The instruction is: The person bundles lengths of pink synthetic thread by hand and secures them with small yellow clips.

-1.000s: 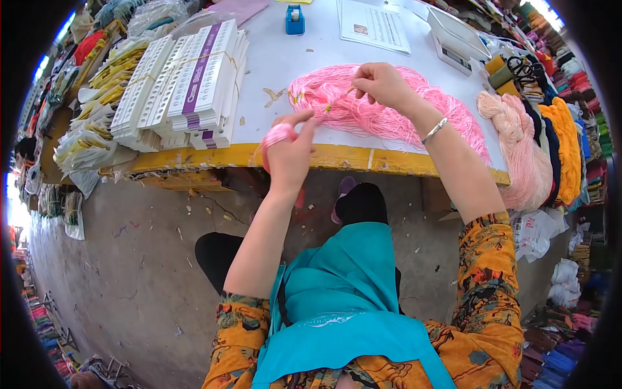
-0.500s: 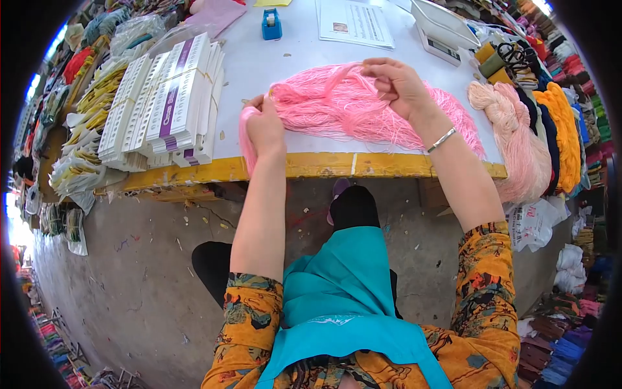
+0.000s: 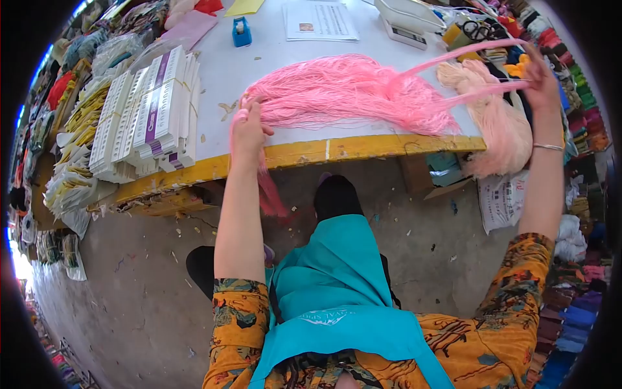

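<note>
A big hank of glossy pink thread point(image 3: 337, 91) lies spread along the table's front. My left hand point(image 3: 249, 129) is closed on its left end, and some pink strands hang from there over the table edge. Far to the right, my right hand point(image 3: 543, 87) is raised with its fingers closed round a long loop of pink thread point(image 3: 466, 53). The loop stretches back in two taut strips to the hank. A pale peach hank point(image 3: 499, 123) lies below and behind the loop, draped over the table's right corner.
Banded stacks of white punched cards point(image 3: 155, 110) stand at the left beside yellow thread bundles point(image 3: 84, 123). A blue tape dispenser point(image 3: 241, 32), printed sheets point(image 3: 321, 23) and a scale with a white tray point(image 3: 408, 19) sit farther back. Scissors point(image 3: 476, 30) lie at the back right.
My right hand has swung far to the right, drawing a loop of pink thread out of the hank. My left hand stays at the left end. The view has shifted slightly.
</note>
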The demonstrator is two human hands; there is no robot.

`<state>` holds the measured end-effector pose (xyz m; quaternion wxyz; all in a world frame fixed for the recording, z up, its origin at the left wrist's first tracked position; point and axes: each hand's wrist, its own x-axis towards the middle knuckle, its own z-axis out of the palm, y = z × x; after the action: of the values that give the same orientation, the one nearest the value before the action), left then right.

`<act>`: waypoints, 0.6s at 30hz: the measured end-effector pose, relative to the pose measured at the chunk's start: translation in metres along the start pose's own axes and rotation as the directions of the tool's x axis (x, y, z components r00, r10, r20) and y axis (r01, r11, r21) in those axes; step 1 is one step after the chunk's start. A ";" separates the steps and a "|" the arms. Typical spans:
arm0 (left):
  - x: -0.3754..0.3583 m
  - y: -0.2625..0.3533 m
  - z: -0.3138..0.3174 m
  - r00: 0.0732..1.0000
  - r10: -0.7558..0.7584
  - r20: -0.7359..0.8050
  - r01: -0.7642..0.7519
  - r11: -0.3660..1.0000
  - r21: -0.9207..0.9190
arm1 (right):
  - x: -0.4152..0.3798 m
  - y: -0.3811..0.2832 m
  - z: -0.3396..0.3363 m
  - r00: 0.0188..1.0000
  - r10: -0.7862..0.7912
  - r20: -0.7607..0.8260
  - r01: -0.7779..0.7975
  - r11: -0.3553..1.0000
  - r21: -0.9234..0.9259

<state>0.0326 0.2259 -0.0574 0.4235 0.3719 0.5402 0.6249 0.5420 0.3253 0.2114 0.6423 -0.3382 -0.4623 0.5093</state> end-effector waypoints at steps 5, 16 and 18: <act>-0.009 0.007 -0.001 0.999 -0.036 -0.023 0.033 0.994 -0.103 | 0.002 -0.208 -0.188 0.659 -0.412 -0.629 0.383 0.904 -0.190; -0.167 0.065 -0.022 0.932 0.006 0.361 0.243 0.730 -0.638 | -0.129 -0.055 0.059 0.995 -0.062 0.083 0.086 0.941 -0.329; -0.194 0.075 -0.030 0.885 -0.007 0.466 0.303 0.769 -0.563 | -0.155 -0.010 0.121 0.965 0.064 0.256 0.035 0.931 -0.364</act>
<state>0.0658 0.0298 0.0107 0.6837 0.2945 0.2239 0.6290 0.4235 0.1679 0.2235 0.4973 -0.3843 -0.6276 0.4595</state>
